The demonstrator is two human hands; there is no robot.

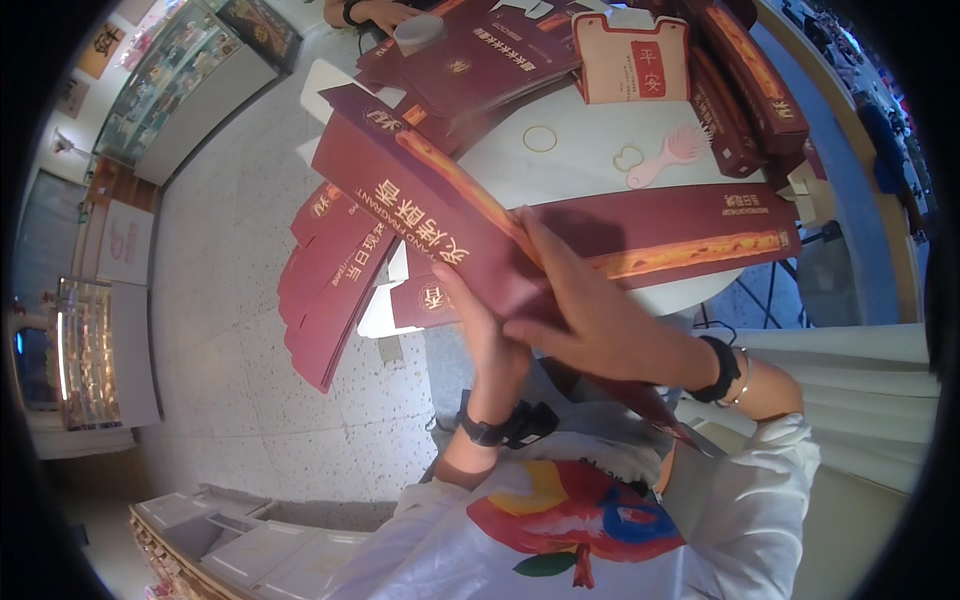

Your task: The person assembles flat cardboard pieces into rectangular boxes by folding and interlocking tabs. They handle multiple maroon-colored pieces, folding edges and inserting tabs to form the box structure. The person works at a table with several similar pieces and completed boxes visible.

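A long maroon cardboard box [405, 190], printed with gold lettering and a picture of a long baked stick, slants up and away to the left in front of me. My left hand [483, 335] grips its near end from beneath, thumb against the lettered side. Across that same end lies my right hand [585, 325], its thumb reaching along the upper edge. The side under my palms is partly hidden. Just beyond my right hand a second maroon box [690, 225] lies across the table. Left of the held box, several flat maroon cartons [335, 275] overhang the table edge.
On the white table [570, 165] lie a pink hairbrush [672, 157], a rubber band [540, 138] and a small band [628, 158]. A cream bag [632, 68] and long boxes [745, 75] stand behind. At the far edge is another person's hand [385, 14].
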